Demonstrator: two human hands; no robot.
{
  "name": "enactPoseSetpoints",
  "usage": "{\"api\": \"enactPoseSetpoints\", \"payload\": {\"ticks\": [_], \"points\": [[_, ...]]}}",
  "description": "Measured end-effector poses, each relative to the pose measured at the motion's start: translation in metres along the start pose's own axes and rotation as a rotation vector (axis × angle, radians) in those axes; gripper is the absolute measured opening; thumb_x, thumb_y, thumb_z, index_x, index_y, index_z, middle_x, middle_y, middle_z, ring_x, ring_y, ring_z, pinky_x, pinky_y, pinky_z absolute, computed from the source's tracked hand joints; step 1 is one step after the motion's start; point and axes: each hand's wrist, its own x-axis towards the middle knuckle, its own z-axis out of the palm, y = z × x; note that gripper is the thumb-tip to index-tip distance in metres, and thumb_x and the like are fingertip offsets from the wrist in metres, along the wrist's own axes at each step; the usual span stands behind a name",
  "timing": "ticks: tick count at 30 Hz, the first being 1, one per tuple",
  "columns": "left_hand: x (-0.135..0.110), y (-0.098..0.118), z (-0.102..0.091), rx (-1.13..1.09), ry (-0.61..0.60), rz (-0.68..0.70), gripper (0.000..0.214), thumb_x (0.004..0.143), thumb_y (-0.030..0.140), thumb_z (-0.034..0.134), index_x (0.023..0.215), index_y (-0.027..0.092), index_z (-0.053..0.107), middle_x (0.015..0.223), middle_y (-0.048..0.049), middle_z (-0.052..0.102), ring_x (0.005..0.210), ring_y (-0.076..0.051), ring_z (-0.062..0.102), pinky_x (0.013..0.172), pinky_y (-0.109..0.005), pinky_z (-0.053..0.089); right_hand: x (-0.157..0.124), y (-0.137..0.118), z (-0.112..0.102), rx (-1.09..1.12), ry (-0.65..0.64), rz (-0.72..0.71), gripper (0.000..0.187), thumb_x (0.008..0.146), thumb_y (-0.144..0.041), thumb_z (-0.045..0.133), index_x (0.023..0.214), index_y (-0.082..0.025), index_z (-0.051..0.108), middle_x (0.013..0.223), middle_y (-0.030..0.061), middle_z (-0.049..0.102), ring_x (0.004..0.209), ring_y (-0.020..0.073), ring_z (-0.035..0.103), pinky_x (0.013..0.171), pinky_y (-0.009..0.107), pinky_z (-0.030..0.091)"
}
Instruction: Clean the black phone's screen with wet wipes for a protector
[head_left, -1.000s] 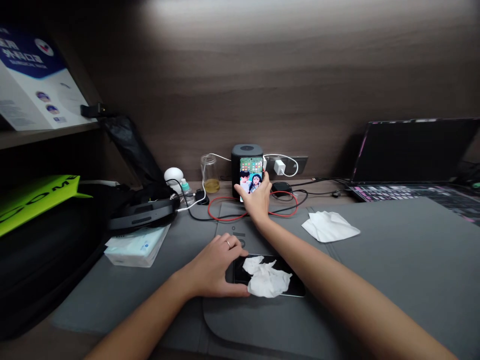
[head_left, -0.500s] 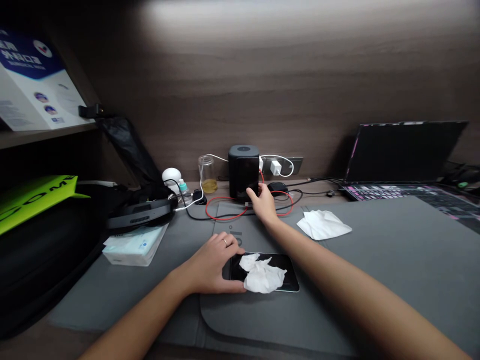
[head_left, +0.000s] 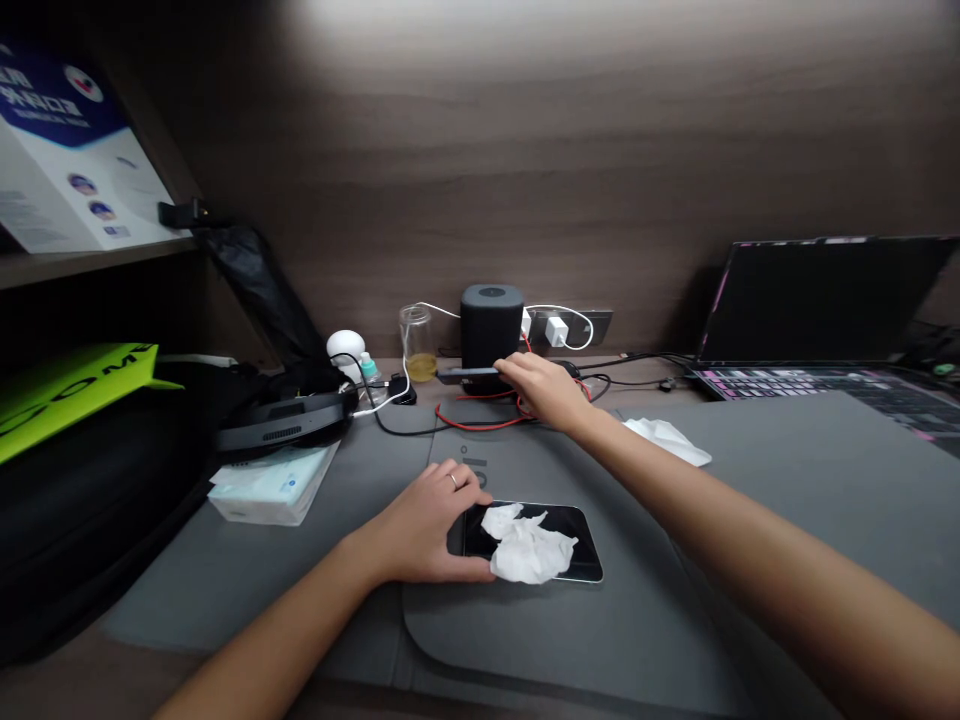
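A smartphone with a black screen and light rim lies face up on the grey mat. Crumpled white tissue rests on its screen. My left hand holds its left end, thumb on the near edge and fingers on the far edge. Farther back, my right hand grips the right end of a second phone, tilted almost flat so mostly its thin edge shows. This phone is in front of the dark cylindrical speaker. A red cable loops beneath it; whether it is plugged in I cannot tell.
An open laptop stands at the right. Another white tissue lies partly behind my right forearm. At the back are a glass jar with yellowish liquid and white chargers. A tissue pack and dark headset lie left.
The second phone, upright against the speaker before, is now tipped almost flat in my right hand. The red cable has shifted with it. My left hand stays on the first phone.
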Motion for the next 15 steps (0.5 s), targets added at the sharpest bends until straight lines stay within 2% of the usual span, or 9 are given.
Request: {"api": "enactPoseSetpoints", "payload": {"ticks": [3,11,15], "points": [[0.0,0.001,-0.001,-0.003,-0.005,-0.006,0.063,0.075,0.059,0.076,0.123,0.02,0.061,0.112,-0.0094,0.06,0.103,-0.029,0.054,0.092,-0.043,0.045,-0.01,0.001,0.008,-0.174,-0.134,-0.1,0.033,0.098,-0.011,0.043,0.124,-0.015,0.062,0.106,0.0133,0.067,0.096,0.0241,0.06,0.083,0.033,0.047],[0.0,0.002,-0.003,-0.002,-0.015,-0.015,0.064,0.076,0.059,0.076,0.123,0.019,0.061,0.113,-0.0092,0.06,0.104,-0.028,0.054,0.092,-0.044,0.045,-0.024,0.007,0.022,-0.131,-0.148,-0.011,0.032,0.099,-0.016,0.045,0.122,-0.015,0.067,0.106,0.0147,0.07,0.095,0.0254,0.067,0.081,0.035,0.052],[0.0,0.001,-0.002,0.0,-0.015,-0.006,0.064,0.076,0.059,0.076,0.123,0.019,0.06,0.113,-0.0097,0.06,0.106,-0.029,0.054,0.094,-0.044,0.045,-0.024,-0.002,0.016,-0.08,-0.149,0.005,0.032,0.099,-0.025,0.052,0.125,-0.016,0.066,0.117,0.016,0.069,0.106,0.0289,0.066,0.092,0.043,0.053]]}}
